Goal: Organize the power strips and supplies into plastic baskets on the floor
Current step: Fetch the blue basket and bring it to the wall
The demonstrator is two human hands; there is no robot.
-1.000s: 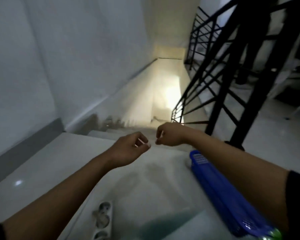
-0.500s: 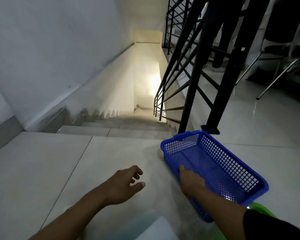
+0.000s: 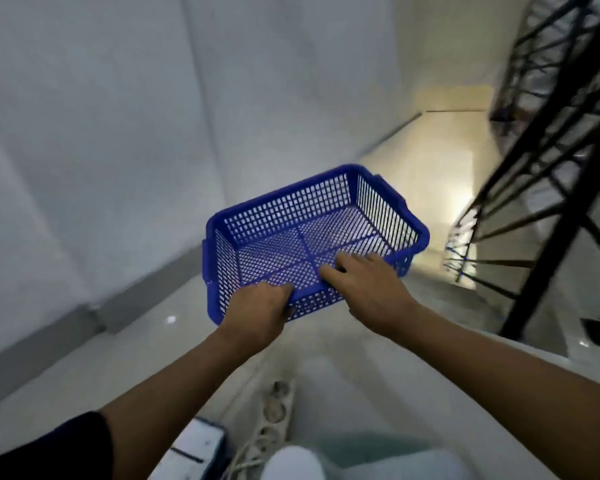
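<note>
An empty blue plastic mesh basket (image 3: 291,209) is held up in the air in front of me, tilted so its inside faces me. My left hand (image 3: 257,311) grips its near rim at the left corner. My right hand (image 3: 364,285) grips the same near rim further right, fingers hooked inside. A white power strip (image 3: 274,415) with several round sockets lies on the floor below, between my forearms, its cord trailing toward me.
A white box with a blue edge (image 3: 194,452) and a white rounded object (image 3: 290,464) sit at the bottom. A staircase (image 3: 440,268) drops away ahead, with a black metal railing (image 3: 541,188) on the right and a white wall on the left.
The basket stood on the floor at my right with my right hand on its rim; now both hands hold it lifted in front of me. The view has swung left.
</note>
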